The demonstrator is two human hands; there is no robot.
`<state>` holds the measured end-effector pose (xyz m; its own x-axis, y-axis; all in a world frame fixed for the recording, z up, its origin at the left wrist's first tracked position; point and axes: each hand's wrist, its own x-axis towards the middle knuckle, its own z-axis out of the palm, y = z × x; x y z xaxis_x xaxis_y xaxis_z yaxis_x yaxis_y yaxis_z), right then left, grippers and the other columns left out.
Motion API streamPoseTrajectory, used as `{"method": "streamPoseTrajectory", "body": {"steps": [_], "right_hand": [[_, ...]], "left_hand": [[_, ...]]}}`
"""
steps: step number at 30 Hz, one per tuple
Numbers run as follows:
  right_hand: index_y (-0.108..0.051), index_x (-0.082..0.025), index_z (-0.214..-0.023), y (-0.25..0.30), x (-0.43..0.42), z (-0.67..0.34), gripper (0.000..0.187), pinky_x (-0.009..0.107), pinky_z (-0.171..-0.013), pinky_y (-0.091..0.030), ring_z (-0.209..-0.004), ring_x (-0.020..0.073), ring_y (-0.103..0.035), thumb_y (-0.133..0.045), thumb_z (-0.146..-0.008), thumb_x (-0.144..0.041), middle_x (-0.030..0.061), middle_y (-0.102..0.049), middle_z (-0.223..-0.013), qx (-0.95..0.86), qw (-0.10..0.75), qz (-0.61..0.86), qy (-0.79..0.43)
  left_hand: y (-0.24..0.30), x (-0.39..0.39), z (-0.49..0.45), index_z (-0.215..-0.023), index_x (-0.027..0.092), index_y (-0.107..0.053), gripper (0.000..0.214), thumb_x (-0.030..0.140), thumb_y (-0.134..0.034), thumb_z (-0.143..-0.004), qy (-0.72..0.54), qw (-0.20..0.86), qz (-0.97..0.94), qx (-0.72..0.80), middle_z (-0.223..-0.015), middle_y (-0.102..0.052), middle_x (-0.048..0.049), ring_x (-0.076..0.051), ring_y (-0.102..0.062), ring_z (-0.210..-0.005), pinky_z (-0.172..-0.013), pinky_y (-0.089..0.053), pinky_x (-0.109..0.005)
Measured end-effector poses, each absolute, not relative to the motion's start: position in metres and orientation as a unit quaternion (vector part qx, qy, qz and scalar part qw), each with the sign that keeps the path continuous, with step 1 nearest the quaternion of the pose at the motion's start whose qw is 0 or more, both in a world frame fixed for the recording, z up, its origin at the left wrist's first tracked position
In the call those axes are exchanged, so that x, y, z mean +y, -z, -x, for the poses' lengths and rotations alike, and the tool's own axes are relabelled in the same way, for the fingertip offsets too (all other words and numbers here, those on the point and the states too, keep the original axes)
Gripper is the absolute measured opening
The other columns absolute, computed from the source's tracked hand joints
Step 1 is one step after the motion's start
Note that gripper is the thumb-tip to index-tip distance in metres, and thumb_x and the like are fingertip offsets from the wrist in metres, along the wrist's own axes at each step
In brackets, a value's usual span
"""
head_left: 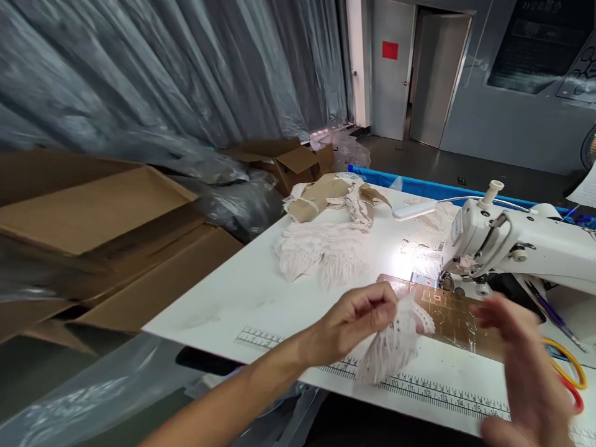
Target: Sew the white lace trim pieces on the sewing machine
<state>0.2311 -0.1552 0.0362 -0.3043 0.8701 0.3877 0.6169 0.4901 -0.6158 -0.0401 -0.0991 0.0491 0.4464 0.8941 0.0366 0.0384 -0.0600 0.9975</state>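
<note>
My left hand (356, 323) is closed in a pinch on a small piece of white fringed lace (395, 341), held just above the white table (242, 298) near the printed ruler (419, 388) along its front edge. My right hand (526, 366) hovers at the right, blurred by motion, fingers apart and holding nothing. It is in front of the white sewing machine (512, 242), close to the shiny brown taped patch (451, 313) by the needle.
A pile of white fringed trim (321, 251) and tan pieces (321, 195) lies farther back on the table. Cardboard boxes (107, 236) and plastic sheeting stand at the left. Yellow and red bands (570, 366) lie at the right edge. A door is at the back.
</note>
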Motion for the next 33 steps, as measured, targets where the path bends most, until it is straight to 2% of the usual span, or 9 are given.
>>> {"method": "streamPoseTrajectory", "body": {"steps": [3, 5, 9, 14, 18, 20, 24, 27, 33], "right_hand": [[-0.056, -0.024, -0.133, -0.042, -0.137, -0.214, 0.061, 0.041, -0.102, -0.049, -0.123, 0.0290, -0.054, -0.065, -0.084, -0.060, 0.0125, -0.052, -0.134, -0.769, 0.334, 0.408, -0.360], [-0.068, -0.023, -0.102, -0.045, -0.130, -0.206, 0.033, 0.034, -0.095, -0.050, -0.107, 0.0217, -0.060, -0.058, -0.092, -0.053, 0.0069, -0.062, -0.114, -0.747, 0.286, 0.364, -0.477], [-0.058, -0.018, -0.077, -0.043, -0.129, -0.198, 0.036, 0.022, -0.067, -0.044, -0.069, 0.0113, -0.048, -0.058, -0.093, -0.050, -0.0010, -0.054, -0.077, -0.680, 0.203, 0.333, -0.621], [-0.050, -0.017, -0.072, -0.033, -0.113, -0.215, 0.051, 0.020, -0.050, -0.026, -0.055, 0.0076, -0.032, -0.060, -0.085, -0.066, -0.0049, -0.038, -0.062, -0.623, 0.152, 0.343, -0.687], [-0.059, -0.016, -0.078, -0.032, -0.084, -0.237, 0.048, 0.021, -0.050, -0.026, -0.054, 0.0081, -0.033, -0.061, -0.084, -0.063, -0.0038, -0.044, -0.064, -0.658, 0.160, 0.411, -0.610], [-0.064, -0.016, -0.083, -0.032, -0.070, -0.241, 0.039, 0.022, -0.054, -0.033, -0.058, 0.0105, -0.043, -0.056, -0.089, -0.054, -0.0013, -0.053, -0.068, -0.680, 0.168, 0.503, -0.506], [-0.067, -0.019, -0.085, -0.028, -0.052, -0.236, 0.021, 0.028, -0.064, -0.041, -0.073, 0.0203, -0.060, -0.059, -0.088, -0.038, 0.0033, -0.063, -0.074, -0.687, 0.113, 0.673, -0.248], [-0.069, -0.020, -0.092, -0.023, -0.049, -0.233, 0.022, 0.029, -0.063, -0.041, -0.073, 0.0240, -0.063, -0.061, -0.086, -0.040, 0.0039, -0.063, -0.069, -0.686, 0.095, 0.695, -0.196], [-0.071, -0.021, -0.091, -0.020, -0.052, -0.247, 0.027, 0.027, -0.056, -0.036, -0.061, 0.0198, -0.057, -0.058, -0.084, -0.043, 0.0012, -0.058, -0.060, -0.682, 0.136, 0.692, -0.195]], "left_hand": [[-0.047, -0.102, 0.023, -0.070, 0.019, -0.045, 0.057, 0.074, -0.053, -0.082, -0.341, 0.627, -0.613, 0.338, -0.059, -0.036, 0.0046, -0.009, -0.032, -0.052, -0.049, -0.030, -0.024], [-0.045, -0.099, 0.014, -0.078, 0.020, -0.047, 0.056, 0.075, -0.056, -0.079, -0.343, 0.658, -0.587, 0.323, -0.060, -0.040, 0.0048, -0.010, -0.035, -0.053, -0.050, -0.032, -0.024], [-0.039, -0.092, 0.007, -0.116, 0.020, -0.048, 0.069, 0.064, -0.073, -0.068, -0.316, 0.645, -0.595, 0.359, -0.071, -0.051, 0.0044, -0.010, -0.043, -0.056, -0.051, -0.035, -0.022], [-0.039, -0.080, 0.015, -0.112, 0.020, -0.058, 0.043, 0.048, -0.064, -0.080, -0.249, 0.535, -0.673, 0.445, -0.092, -0.059, -0.0012, -0.007, -0.046, -0.052, -0.048, -0.041, -0.021], [-0.036, -0.061, 0.022, -0.115, 0.018, -0.057, 0.037, 0.042, -0.051, -0.088, -0.223, 0.448, -0.744, 0.443, -0.073, -0.064, 0.0007, -0.013, -0.054, -0.056, -0.052, -0.043, -0.023], [-0.029, -0.050, 0.023, -0.114, 0.018, -0.058, 0.032, 0.038, -0.050, -0.090, -0.213, 0.366, -0.783, 0.456, -0.069, -0.065, 0.0011, -0.014, -0.056, -0.057, -0.054, -0.042, -0.024], [-0.012, -0.030, 0.021, -0.113, 0.017, -0.059, 0.027, 0.029, -0.049, -0.092, -0.206, 0.193, -0.850, 0.445, -0.090, -0.071, -0.0066, -0.020, -0.065, -0.075, -0.065, -0.049, -0.030], [-0.002, -0.027, 0.019, -0.108, 0.016, -0.062, 0.024, 0.024, -0.042, -0.097, -0.240, 0.057, -0.886, 0.394, -0.105, -0.069, -0.0109, -0.022, -0.064, -0.087, -0.073, -0.051, -0.035], [0.002, -0.040, 0.017, -0.120, 0.018, -0.060, 0.037, 0.046, -0.054, -0.097, -0.180, 0.084, -0.947, 0.252, -0.119, -0.067, -0.0118, -0.027, -0.064, -0.101, -0.082, -0.050, -0.043]]}}
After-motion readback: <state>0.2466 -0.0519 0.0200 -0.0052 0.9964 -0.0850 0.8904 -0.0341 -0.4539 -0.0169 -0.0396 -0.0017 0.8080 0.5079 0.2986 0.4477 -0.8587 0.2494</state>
